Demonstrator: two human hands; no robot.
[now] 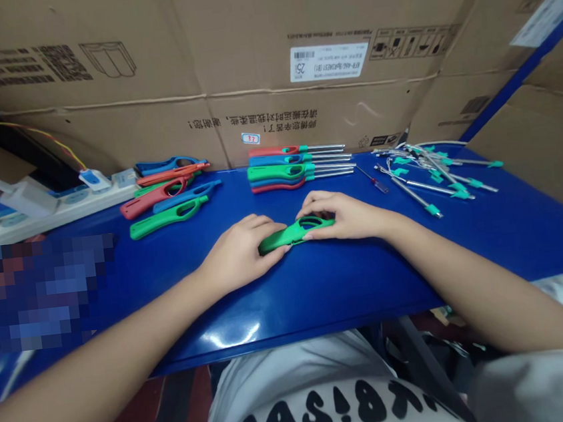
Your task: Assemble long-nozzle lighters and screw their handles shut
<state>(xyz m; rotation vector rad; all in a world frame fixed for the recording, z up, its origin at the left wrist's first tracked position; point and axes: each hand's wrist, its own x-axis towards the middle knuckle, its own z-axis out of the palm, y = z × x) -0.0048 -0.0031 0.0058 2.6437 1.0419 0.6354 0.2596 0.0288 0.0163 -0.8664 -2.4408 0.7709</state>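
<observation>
Between both hands is a green lighter handle [284, 237] with an oval finger opening, held a little above the blue table. My left hand [245, 250] is closed around its left, broad end, thumb along the lower edge. At the right end, by the opening, my right hand [335, 215] grips it between thumb and fingers. Beyond the hands lies a stack of utility lighters [277, 170] in red, blue and green, with metal rods pointing right. To the left sits a group of loose lighter handles [169, 199] without rods.
Metal rods with teal fittings [429, 175] lie in a loose pile at the back right. Near them is a small screwdriver [376, 179]. A white power strip [69, 205] with plugs runs along the left. Cardboard [245, 60] stands behind the blue table [320, 287].
</observation>
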